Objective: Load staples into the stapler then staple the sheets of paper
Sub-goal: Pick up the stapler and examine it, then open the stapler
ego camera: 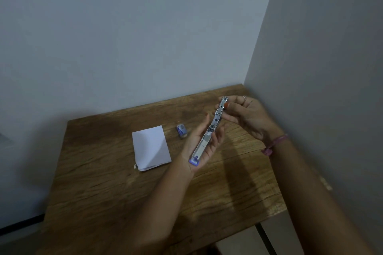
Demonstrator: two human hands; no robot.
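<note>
Stapler [209, 132]: I see it swung fully open into one long strip, held up above the desk [116, 182] over its right half, metal channel facing me, purple end nearest me and the other end pointing toward the far right corner.
Left hand [202, 147]: I have it palm-up under the near half of the stapler, fingers curled loosely along both sides so the purple end sits at the heel of the palm.
Right hand [246, 114]: it pinches the far half of the stapler between thumb and fingertips, near the tip; a ring shows on one finger and a pink band [273, 144] wraps the wrist.
Sheets of paper [152, 148]: a small white stack lying flat near the middle of the desk, left of my left hand and apart from it, its near-left corner slightly fanned.
Staple box [181, 130]: a small blue box resting on the desk between the paper and the stapler, just beyond the paper's far right corner; I cannot tell whether it is open.
Desk: brown wood grain, pushed into the corner of two pale walls.
</note>
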